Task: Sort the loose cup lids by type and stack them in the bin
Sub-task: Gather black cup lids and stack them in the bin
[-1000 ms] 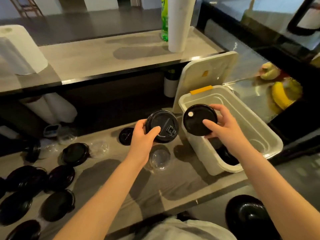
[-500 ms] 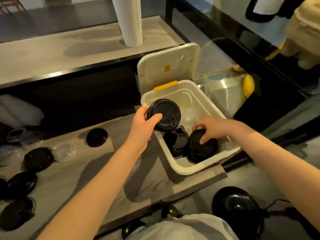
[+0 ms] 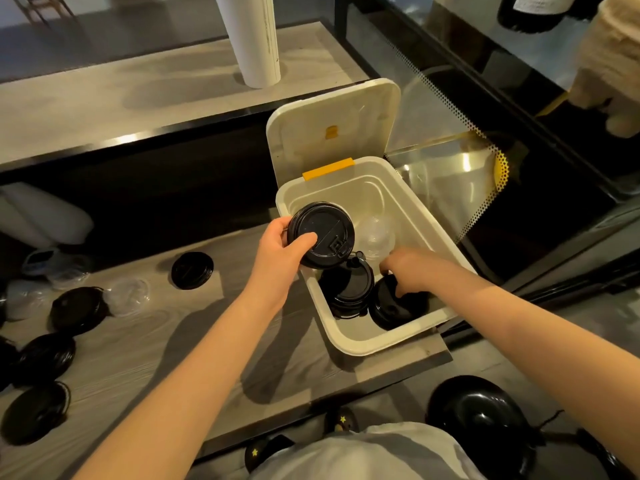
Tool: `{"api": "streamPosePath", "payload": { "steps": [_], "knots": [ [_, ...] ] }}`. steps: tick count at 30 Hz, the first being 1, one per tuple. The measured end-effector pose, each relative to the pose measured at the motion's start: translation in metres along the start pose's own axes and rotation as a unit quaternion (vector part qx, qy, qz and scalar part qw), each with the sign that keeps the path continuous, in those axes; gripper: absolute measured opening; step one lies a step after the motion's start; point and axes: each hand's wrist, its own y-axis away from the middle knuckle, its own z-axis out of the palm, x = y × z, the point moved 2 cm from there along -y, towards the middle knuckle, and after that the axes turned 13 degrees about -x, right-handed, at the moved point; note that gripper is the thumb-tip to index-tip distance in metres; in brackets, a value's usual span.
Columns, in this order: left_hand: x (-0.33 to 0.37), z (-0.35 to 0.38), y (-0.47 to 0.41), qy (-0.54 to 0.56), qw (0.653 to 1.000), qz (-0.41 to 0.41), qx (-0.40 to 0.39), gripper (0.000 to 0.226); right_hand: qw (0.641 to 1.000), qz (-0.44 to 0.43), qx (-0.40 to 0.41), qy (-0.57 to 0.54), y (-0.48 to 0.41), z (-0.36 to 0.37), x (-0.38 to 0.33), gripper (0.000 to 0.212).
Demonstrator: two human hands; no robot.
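Note:
A white bin (image 3: 360,344) with its hinged cover up stands at the right end of the grey counter. My left hand (image 3: 280,258) holds a black sip lid (image 3: 320,233) tilted over the bin's near-left rim. My right hand (image 3: 407,271) is down inside the bin, fingers curled on a black lid (image 3: 393,308) atop the right stack. A second black stack (image 3: 346,289) sits beside it, and clear lids (image 3: 375,233) lie further back in the bin. Several loose black lids (image 3: 81,308) and a clear lid (image 3: 128,296) lie on the counter to the left.
A single black lid (image 3: 192,270) lies near the middle of the counter. A white paper roll (image 3: 256,39) stands on the raised shelf behind. A glass display case (image 3: 485,161) borders the bin's right side. A black stool (image 3: 481,410) is below right.
My right hand has pressed lower onto the right stack in the bin. The left hand still holds its lid over the bin's edge. The view shifted slightly.

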Motion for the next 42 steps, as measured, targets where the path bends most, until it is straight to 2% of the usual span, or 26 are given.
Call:
{"api": "streamPosePath", "payload": {
  "steps": [3, 6, 8, 10, 12, 14, 16, 17, 19, 23, 27, 29, 32, 36, 40, 42],
  "knots": [
    [-0.002, 0.002, 0.000, -0.001, 1.000, 0.004, -0.004, 0.023, 1.000, -0.006, 0.006, 0.007, -0.001, 0.003, 0.001, 0.041],
    [-0.002, 0.004, -0.002, -0.010, 1.000, 0.001, -0.008, 0.022, 1.000, -0.007, 0.025, 0.001, 0.000, 0.003, 0.004, 0.046],
    [-0.002, 0.005, -0.004, -0.022, 1.000, -0.007, -0.012, 0.022, 0.997, -0.021, 0.050, -0.058, 0.006, -0.004, 0.007, 0.052],
    [-0.001, 0.006, -0.007, -0.034, 0.999, -0.018, -0.014, 0.027, 0.982, -0.051, 0.104, -0.148, 0.019, -0.015, 0.010, 0.048],
    [0.000, 0.009, -0.010, -0.034, 0.999, -0.025, -0.021, 0.032, 0.946, -0.091, 0.186, -0.249, 0.035, -0.028, 0.012, 0.039],
    [0.001, 0.013, -0.013, -0.023, 0.998, -0.033, -0.038, 0.034, 0.872, -0.148, 0.231, -0.407, 0.050, -0.037, 0.014, 0.034],
    [0.002, 0.018, -0.015, -0.005, 0.997, -0.040, -0.066, 0.031, 0.782, -0.210, 0.187, -0.557, 0.057, -0.040, 0.013, 0.036],
    [0.002, 0.021, -0.016, 0.001, 0.996, -0.043, -0.083, 0.029, 0.761, -0.226, 0.157, -0.587, 0.058, -0.040, 0.012, 0.038],
    [0.002, 0.028, -0.019, 0.002, 0.992, -0.054, -0.112, 0.025, 0.778, -0.231, 0.144, -0.566, 0.057, -0.038, 0.011, 0.038],
    [-0.002, 0.040, -0.022, -0.001, 0.985, -0.093, -0.148, 0.030, 0.803, -0.215, 0.148, -0.536, 0.061, -0.035, 0.017, 0.021],
    [-0.014, 0.047, -0.030, -0.094, 0.969, -0.150, -0.174, 0.041, 0.846, -0.168, 0.140, -0.487, 0.063, -0.031, 0.025, 0.023],
    [-0.017, 0.050, -0.036, -0.203, 0.942, -0.179, -0.199, 0.037, 0.869, -0.137, 0.112, -0.461, 0.060, -0.027, 0.026, 0.022],
    [-0.020, 0.060, -0.041, -0.352, 0.875, -0.206, -0.261, 0.028, 0.902, -0.097, 0.066, -0.416, 0.056, -0.024, 0.027, 0.019],
    [-0.032, 0.077, -0.047, -0.343, 0.856, -0.251, -0.295, 0.025, 0.967, -0.037, 0.035, -0.249, 0.051, -0.027, 0.020, 0.032],
    [-0.041, 0.090, -0.050, -0.356, 0.844, -0.261, -0.304, 0.021, 0.987, 0.004, -0.001, -0.159, 0.044, -0.026, 0.010, 0.036],
    [-0.046, 0.093, -0.051, -0.375, 0.838, -0.249, -0.309, 0.011, 0.990, 0.009, -0.009, -0.138, 0.043, -0.024, 0.008, 0.033]
  ]
}}
